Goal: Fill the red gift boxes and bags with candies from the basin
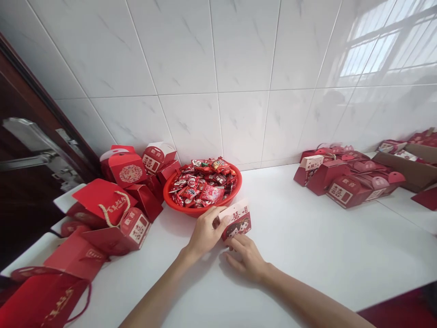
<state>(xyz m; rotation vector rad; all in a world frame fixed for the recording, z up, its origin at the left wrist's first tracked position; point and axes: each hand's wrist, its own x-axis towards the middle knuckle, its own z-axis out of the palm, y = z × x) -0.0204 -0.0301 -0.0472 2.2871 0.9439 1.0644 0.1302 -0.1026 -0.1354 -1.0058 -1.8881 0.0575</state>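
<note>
My left hand [205, 230] grips a small red and pale pink candy box [241, 217] by its left side, thumb across the front. The box carries a printed cartoon couple and a red character. At its lower edge is my right hand [246, 258], fingers bent and touching the box's bottom; whether they pinch it is hard to see. Just behind the box stands a red plastic basin [198, 211], heaped with wrapped candies [205, 184] in red wrappers. The inside of the box is hidden.
Red gift boxes and bags [112, 218] crowd the white table's [290, 273] left side. More red boxes [351, 177] cluster at the right, with an open cardboard box [406, 165] beyond. A tiled wall [246, 59] bounds the back; a dark door with a metal handle [27, 160] is left.
</note>
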